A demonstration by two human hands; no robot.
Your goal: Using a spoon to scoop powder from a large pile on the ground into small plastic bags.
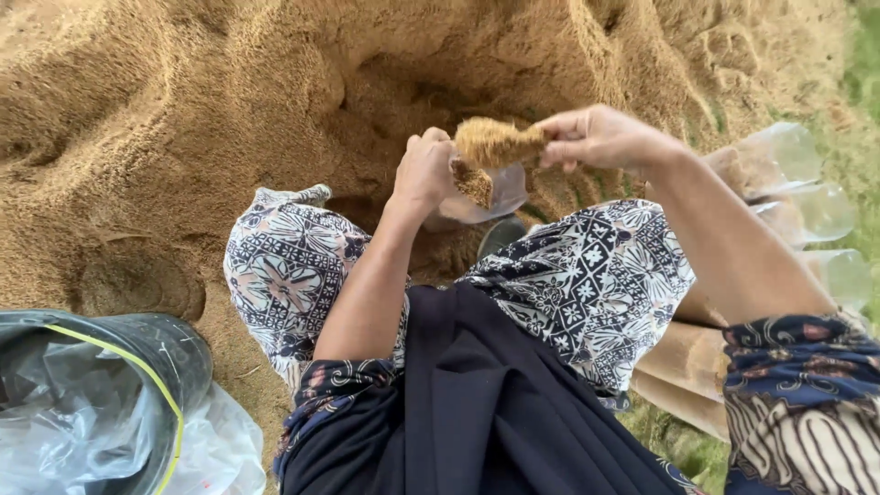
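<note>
So the person is crouched over a big heap of sawdust (183,110), knees in patterned fabric on both sides of the view. The right hand (600,137) is curled shut, fingers and thumb pinching a clump of sawdust (495,142) that sticks out toward the left hand. That clump sits right above the mouth of a clear plastic bag (500,192). The left hand (423,170) is closed around the near rim of that bag, gripping it so the mouth stays up. Inside the bag there's already some of the same brown stuff, bunched just below the rim next to the left fingers; can't tell how full it is lower down because the knees hide the rest.

Off by the right knee lie 3 clear filled bags (788,192) stacked side by side on the grass, brown fill packed into their near ends, far ends looking empty and see-through. At the bottom left corner there's a black bucket (188,357) holding crumpled clear plastic (82,412), well apart from both hands.
</note>
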